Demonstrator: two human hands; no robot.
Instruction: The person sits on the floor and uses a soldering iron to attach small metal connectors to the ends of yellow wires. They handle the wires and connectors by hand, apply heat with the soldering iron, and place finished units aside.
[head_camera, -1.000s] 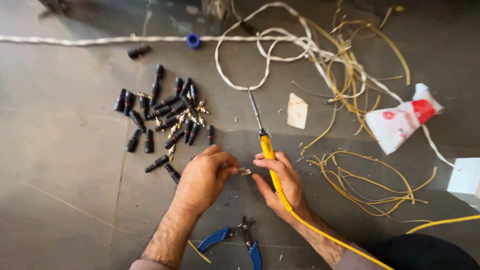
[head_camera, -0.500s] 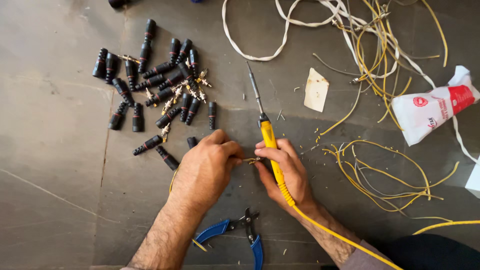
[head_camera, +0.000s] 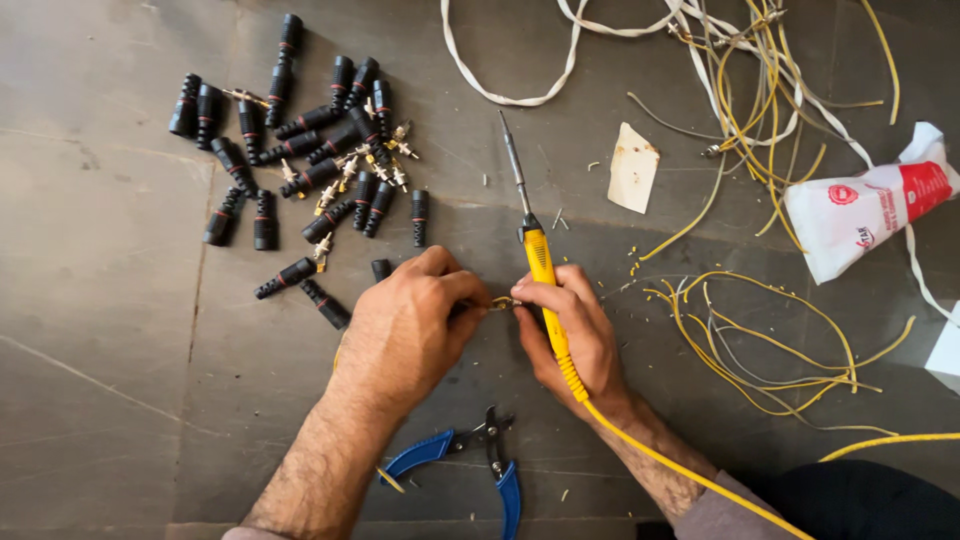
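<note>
Head view: the left hand (head_camera: 410, 325) and right hand (head_camera: 572, 325) pinch a small brass-coloured connector (head_camera: 503, 302) between their fingertips, above the grey worktop (head_camera: 100, 350). A yellow-handled soldering iron (head_camera: 535, 240) lies across the right hand, with its metal tip pointing away.

About twenty black connector sleeves (head_camera: 300, 160) are lying beyond the fingertips. One yellow soldering iron (head_camera: 535, 250), one blue-handled pliers (head_camera: 470, 455) are lying near.

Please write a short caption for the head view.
Both hands pinch a small connector; soldering iron under right hand.
</note>
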